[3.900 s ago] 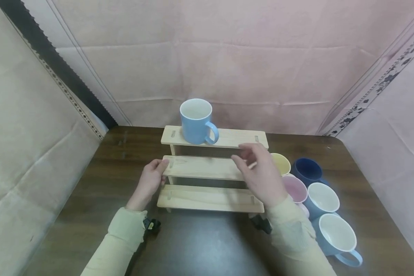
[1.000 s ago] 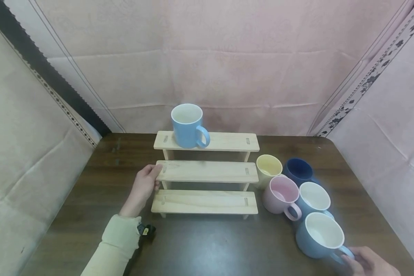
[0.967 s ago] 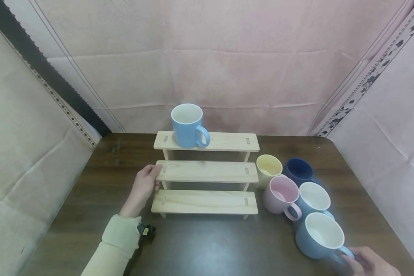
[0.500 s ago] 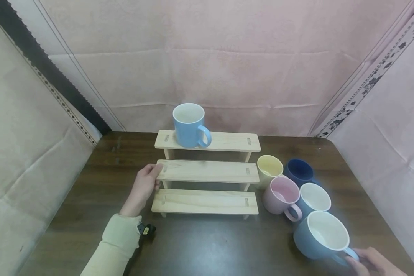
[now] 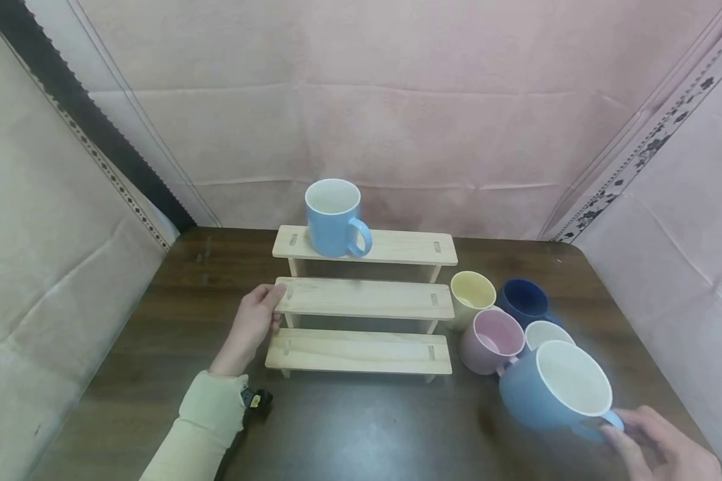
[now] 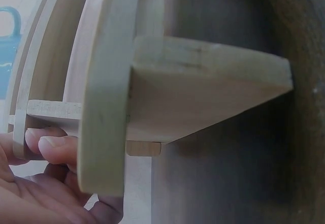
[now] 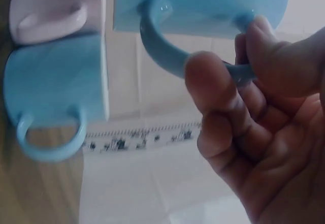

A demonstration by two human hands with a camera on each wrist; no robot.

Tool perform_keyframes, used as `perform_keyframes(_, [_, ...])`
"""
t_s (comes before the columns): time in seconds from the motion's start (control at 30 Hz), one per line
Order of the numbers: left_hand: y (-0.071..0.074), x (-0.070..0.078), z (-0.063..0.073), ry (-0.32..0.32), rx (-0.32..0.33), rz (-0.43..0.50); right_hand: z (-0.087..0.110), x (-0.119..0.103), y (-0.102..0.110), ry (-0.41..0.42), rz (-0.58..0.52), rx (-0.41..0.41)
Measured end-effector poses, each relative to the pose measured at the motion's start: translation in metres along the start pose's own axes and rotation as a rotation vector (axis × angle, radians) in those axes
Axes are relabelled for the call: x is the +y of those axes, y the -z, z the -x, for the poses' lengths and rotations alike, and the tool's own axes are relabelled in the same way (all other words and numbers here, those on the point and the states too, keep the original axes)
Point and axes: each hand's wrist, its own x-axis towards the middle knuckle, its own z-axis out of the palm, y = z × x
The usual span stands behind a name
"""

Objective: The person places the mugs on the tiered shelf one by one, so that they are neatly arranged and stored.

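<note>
A three-step wooden stand (image 5: 364, 298) sits mid-table. My left hand (image 5: 254, 325) grips the left end of its middle step; the left wrist view shows the thumb and fingers (image 6: 60, 149) around the pale boards. At the lower right my right hand (image 5: 668, 444) pinches the handle of a light blue mug (image 5: 535, 394), thumb and curled fingers around the loop in the right wrist view. This mug is raised off the table and overlaps another light blue mug (image 5: 549, 332) behind it. On the top step stands one more light blue mug (image 5: 331, 227), handle to the right.
Right of the stand a pink mug (image 5: 487, 347), a yellow mug (image 5: 472, 294) and a dark blue mug (image 5: 523, 300) stand close together on the brown table (image 5: 361, 427). Pale cloth (image 5: 397, 120) hangs behind and at both sides.
My right hand left the stand's right end and took the front light blue mug by its handle. Since then it has lifted the mug slightly upward and leftward. My left hand keeps its grip.
</note>
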Motion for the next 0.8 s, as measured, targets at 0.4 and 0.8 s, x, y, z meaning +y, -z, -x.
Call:
perform_keyframes(0.4, [0.0,0.001,-0.001,0.004,-0.006,-0.001,-0.036,-0.036,-0.008,0.189,-0.046,-0.051])
perform_keyframes(0.8, [0.001,0.001,-0.001,0.004,-0.003,0.0,-0.078,-0.078,-0.043,0.165,-0.077,0.07])
